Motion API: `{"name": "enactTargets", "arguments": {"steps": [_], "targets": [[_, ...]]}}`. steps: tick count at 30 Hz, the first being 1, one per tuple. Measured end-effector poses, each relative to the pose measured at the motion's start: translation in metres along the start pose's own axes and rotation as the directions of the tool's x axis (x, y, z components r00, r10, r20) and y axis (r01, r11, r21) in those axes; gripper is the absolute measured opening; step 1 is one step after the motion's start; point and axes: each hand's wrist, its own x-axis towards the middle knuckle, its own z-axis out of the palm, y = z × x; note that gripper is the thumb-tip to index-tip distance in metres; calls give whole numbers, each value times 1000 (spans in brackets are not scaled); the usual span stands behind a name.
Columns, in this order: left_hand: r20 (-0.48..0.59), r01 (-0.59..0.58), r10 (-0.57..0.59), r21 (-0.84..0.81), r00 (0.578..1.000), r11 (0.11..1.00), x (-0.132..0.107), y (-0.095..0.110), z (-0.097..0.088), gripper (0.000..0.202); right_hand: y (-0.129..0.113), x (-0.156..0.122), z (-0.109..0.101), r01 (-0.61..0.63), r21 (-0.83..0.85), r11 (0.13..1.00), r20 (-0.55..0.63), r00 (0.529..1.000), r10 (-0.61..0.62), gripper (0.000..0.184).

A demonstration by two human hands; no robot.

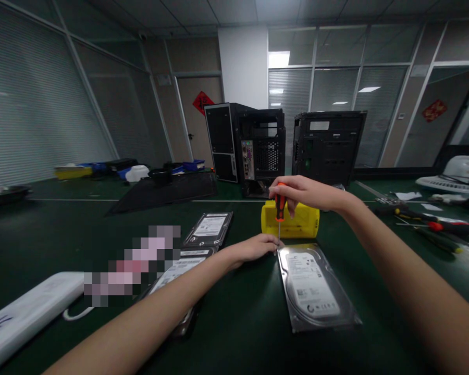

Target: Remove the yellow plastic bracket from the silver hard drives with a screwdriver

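My right hand (293,191) is closed around the orange and black handle of a screwdriver (280,208), held upright with its shaft pointing down. The tip meets the far left corner of a silver hard drive (312,286), which lies label up on the dark green table. At that same corner my left hand (260,246) rests low, fingertips pressed together beside the shaft. What they pinch, if anything, is too small to make out. Just behind the drive stands a yellow plastic holder (308,221).
Two more hard drives, one farther (208,229) and one partly under my left forearm (183,265), lie to the left. A white power strip (35,307) is at the near left. Computer cases (328,148) stand behind; pliers (453,227) and other tools lie right.
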Motion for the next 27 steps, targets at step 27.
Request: {"name": "enactTargets", "arguments": {"steps": [27], "targets": [[15,3,-3,23,1000,1000,-1,5,1,29,1,0,-1,32,-247,968,-117,991,-63,36]]}}
